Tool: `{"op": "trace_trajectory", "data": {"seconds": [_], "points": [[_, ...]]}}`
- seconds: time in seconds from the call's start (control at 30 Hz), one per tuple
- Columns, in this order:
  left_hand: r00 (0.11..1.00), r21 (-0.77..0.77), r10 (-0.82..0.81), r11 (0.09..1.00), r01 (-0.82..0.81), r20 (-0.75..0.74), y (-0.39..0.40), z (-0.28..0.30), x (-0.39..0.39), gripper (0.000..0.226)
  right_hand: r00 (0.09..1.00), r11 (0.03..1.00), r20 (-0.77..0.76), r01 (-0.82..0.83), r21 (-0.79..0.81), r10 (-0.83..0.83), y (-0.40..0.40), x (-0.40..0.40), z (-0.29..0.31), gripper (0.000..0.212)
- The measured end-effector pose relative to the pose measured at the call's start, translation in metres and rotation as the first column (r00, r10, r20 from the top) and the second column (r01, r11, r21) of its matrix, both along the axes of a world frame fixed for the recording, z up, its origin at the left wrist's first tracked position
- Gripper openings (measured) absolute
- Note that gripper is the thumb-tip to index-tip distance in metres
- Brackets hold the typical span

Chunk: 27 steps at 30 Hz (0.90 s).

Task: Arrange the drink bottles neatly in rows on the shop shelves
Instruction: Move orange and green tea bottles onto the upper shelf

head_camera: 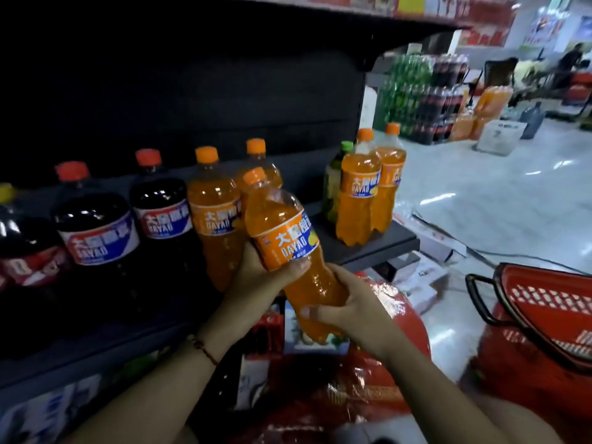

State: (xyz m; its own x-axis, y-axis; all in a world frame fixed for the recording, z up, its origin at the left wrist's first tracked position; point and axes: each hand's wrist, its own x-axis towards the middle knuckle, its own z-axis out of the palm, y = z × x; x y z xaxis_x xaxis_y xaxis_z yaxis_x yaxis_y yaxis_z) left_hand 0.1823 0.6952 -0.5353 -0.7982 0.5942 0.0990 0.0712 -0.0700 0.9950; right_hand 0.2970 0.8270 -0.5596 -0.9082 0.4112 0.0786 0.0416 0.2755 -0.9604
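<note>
Both my hands hold one orange soda bottle [282, 232], tilted, in front of the dark shelf [381, 248]. My left hand [256, 277] grips its middle just under the label; my right hand [349, 302] grips its lower part. Behind it stand two orange bottles [214, 209], one behind the other. To their left runs a row of dark cola bottles [160, 209] with red caps. At the shelf's right end stand two more orange bottles [358, 190] and a green-capped bottle [333, 184].
A red shopping basket [544, 318] sits on the floor at the right. Red packaged goods [352, 395] lie below my hands. Stacked drink packs [426, 100] stand across the aisle. The shelf has a bare stretch between the held bottle and the right-hand group.
</note>
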Motion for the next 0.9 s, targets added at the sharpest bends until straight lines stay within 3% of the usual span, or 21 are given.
{"op": "trace_trajectory", "data": {"seconds": [0.07, 0.2, 0.33, 0.4, 0.47, 0.57, 0.67, 0.73, 0.9], "points": [[0.999, -0.032, 0.006, 0.999, -0.007, -0.034, 0.006, -0.003, -0.003, 0.107, 1.0, 1.0, -0.017, 0.004, -0.008, -0.004, 0.006, -0.005, -0.004, 0.066], [0.978, -0.04, 0.055, 0.997, -0.065, -0.202, 0.018, 0.003, -0.002, 0.082, 0.993, 0.998, -0.102, 0.064, -0.03, -0.066, 0.02, -0.015, -0.001, 0.067], [0.918, -0.052, 0.113, 0.988, -0.143, -0.381, 0.035, 0.004, -0.003, 0.088, 0.978, 0.993, -0.182, 0.115, 0.038, -0.106, 0.034, -0.027, 0.001, 0.061], [0.818, -0.093, 0.158, 0.964, -0.249, -0.553, 0.046, 0.008, -0.007, 0.097, 0.969, 0.991, -0.213, 0.131, 0.025, -0.123, 0.043, -0.035, 0.0, 0.059], [0.658, -0.098, 0.166, 0.933, -0.345, -0.735, 0.056, 0.014, -0.015, 0.104, 0.959, 0.985, -0.23, 0.172, 0.0, -0.168, 0.05, -0.047, -0.003, 0.064], [0.311, -0.076, 0.088, 0.875, -0.479, -0.946, 0.071, 0.03, -0.032, 0.106, 0.938, 0.96, -0.218, 0.279, 0.025, -0.268, 0.06, -0.075, -0.015, 0.087], [0.029, -0.081, -0.079, 0.804, -0.589, -0.996, 0.085, 0.048, -0.052, 0.111, 0.92, 0.94, -0.195, 0.339, -0.045, -0.341, 0.066, -0.104, -0.022, 0.092], [-0.042, -0.14, -0.222, 0.742, -0.656, -0.974, 0.093, 0.058, -0.067, 0.114, 0.92, 0.933, -0.156, 0.359, -0.032, -0.36, 0.068, -0.122, -0.027, 0.092], [-0.018, -0.229, -0.455, 0.481, -0.847, -0.89, 0.109, 0.074, -0.098, 0.113, 0.933, 0.946, -0.154, 0.317, -0.071, -0.325, 0.069, -0.158, -0.034, 0.079]]}}
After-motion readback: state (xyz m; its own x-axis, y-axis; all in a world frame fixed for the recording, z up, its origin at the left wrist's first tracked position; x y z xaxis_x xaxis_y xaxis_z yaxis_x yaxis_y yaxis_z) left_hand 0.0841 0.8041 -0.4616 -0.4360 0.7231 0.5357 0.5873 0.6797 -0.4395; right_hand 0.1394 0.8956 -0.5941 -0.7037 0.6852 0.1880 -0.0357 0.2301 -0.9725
